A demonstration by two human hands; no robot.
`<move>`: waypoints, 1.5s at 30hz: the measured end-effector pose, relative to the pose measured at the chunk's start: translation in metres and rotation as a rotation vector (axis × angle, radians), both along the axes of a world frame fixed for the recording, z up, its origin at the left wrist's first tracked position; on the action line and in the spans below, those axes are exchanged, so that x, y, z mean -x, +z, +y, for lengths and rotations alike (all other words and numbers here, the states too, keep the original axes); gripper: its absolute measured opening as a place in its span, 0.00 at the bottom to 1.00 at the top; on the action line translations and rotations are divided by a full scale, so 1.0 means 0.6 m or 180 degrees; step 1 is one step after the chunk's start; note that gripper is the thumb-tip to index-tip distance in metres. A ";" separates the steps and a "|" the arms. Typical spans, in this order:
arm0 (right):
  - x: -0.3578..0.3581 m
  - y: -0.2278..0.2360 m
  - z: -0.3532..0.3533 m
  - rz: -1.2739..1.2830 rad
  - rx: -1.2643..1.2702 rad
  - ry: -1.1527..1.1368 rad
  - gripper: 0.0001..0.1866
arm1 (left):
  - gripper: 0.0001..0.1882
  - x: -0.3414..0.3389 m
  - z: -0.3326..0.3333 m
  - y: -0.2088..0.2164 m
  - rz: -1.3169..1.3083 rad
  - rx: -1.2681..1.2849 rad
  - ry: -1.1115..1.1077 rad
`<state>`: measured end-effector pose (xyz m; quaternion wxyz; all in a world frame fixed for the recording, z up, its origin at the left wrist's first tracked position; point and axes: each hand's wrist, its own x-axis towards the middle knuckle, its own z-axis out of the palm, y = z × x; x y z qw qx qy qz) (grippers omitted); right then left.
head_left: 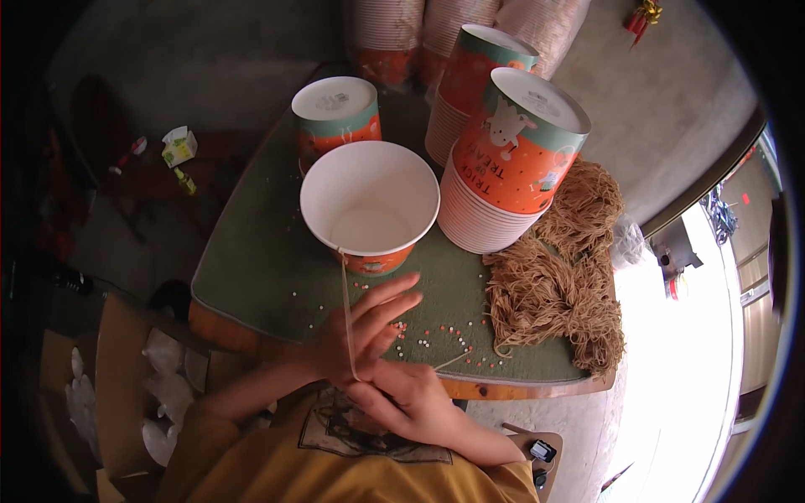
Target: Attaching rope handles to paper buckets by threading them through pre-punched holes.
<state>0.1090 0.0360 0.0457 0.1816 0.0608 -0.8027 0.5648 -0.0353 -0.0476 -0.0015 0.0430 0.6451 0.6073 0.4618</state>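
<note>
A white paper bucket (369,197) with an orange printed outside stands mouth up on the green tabletop, its inside facing me. A thin tan string (347,310) hangs from its near rim down to my hands. My left hand (356,331) holds the string by its lower end; the outer fingers stretch out to the right while thumb and index are partly hidden. Pressed against it, my right hand (411,398) is closed on the string, its fingers curled. A loose string end sticks out to the right, past the right hand.
Upside-down bucket stacks (516,168) stand behind, with another inverted bucket (335,117) at back left. Bundles of tan cord (553,289) lie at the right. Small white and orange beads (425,342) are scattered nearby. Cardboard boxes (126,386) with clear plastic bags sit lower left.
</note>
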 end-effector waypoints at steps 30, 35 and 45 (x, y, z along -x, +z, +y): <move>0.085 -0.018 0.094 0.0636 0.5146 0.0418 0.17 | 0.11 -0.045 0.004 0.031 -0.0942 0.0547 0.0746; 0.062 -0.048 0.097 0.0149 0.3669 -0.1117 0.11 | 0.05 -0.038 0.004 0.035 -0.1078 0.0487 0.0533; 0.032 -0.070 0.070 0.0152 -0.0274 -0.0858 0.13 | 0.06 -0.011 -0.021 0.048 -0.0294 0.0407 0.0697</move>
